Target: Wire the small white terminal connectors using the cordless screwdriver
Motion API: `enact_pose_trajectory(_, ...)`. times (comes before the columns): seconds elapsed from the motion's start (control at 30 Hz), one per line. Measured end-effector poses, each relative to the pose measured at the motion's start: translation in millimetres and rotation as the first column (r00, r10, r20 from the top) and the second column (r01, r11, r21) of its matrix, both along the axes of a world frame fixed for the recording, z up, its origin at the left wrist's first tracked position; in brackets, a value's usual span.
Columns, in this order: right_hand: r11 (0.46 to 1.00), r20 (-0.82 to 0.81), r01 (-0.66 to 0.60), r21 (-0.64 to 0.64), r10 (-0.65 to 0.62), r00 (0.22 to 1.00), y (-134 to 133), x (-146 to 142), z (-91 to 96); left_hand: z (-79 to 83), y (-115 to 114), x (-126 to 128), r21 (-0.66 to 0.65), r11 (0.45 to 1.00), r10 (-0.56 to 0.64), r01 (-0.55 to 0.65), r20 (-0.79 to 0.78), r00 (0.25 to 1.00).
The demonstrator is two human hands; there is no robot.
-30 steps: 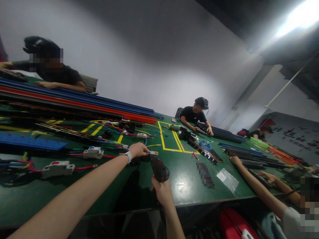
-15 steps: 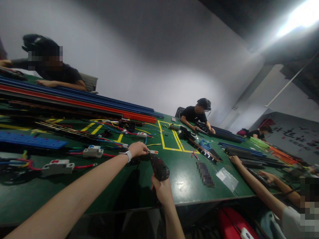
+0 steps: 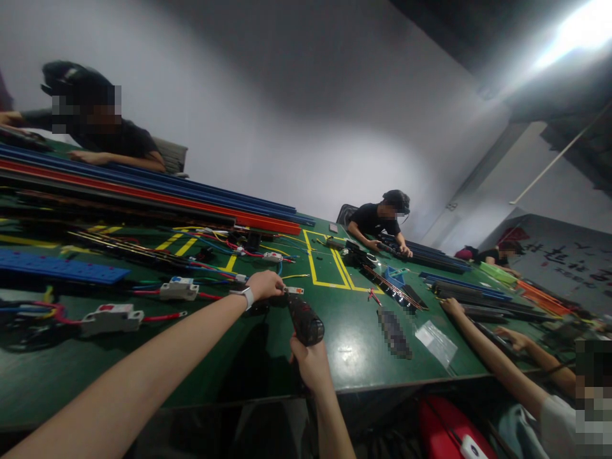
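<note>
My right hand is wrapped around the handle of a dark power drill. The drill points away from me, its tip beside the fingers of my left hand. Those fingers are pinched together just left of the tip, and what they grip is hidden. Right at the drill's front end lies a small white block with an orange mark, partly covered by the drill. Left of my wrist, a white circuit breaker and a nearer circuit breaker have coloured wires attached.
Long blue and red rails lie across the green table. A blue strip is at left. A plastic bag and a blurred-out object lie right of the drill. A co-worker's arm reaches in from the right.
Both hands and the drill stay almost in place; the drill has shifted very slightly. The view has moved a little. The co-worker across the table has moved slightly.
</note>
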State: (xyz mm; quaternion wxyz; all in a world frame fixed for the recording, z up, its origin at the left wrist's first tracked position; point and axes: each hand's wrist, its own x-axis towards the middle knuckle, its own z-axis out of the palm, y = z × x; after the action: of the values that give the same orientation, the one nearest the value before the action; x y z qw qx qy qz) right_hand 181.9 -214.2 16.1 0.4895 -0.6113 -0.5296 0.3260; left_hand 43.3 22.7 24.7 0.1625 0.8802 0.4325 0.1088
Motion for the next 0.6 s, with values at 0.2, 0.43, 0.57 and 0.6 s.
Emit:
enact_pose_trajectory(0.2,1.000,0.031,-0.011,0.003,0.011,0.999,-1.2,-0.3,4.8,1.8,-0.2,0.3,-0.003,1.000,-0.017,0.017,-0.014,1.000)
enact_pose_trajectory(0.43,1.000,0.001,-0.014,0.010,0.014,1.000,-1.4,-1.7,5.8,-1.5,2.8,-0.1,0.021,0.999,-0.037,0.037,-0.010,0.999)
enact_pose_trajectory(0.57,1.000,0.016,0.004,0.007,-0.004,1.000,-1.4,-1.7,4.3,-3.5,3.5,-0.6,0.035,0.998,-0.050,0.050,-0.013,0.999)
enact_pose_trajectory(0.6,1.000,0.022,0.003,0.004,-0.003,1.000,-1.5,-1.7,4.1,-3.6,3.3,-0.6,0.035,0.998,-0.049,0.049,-0.012,0.999)
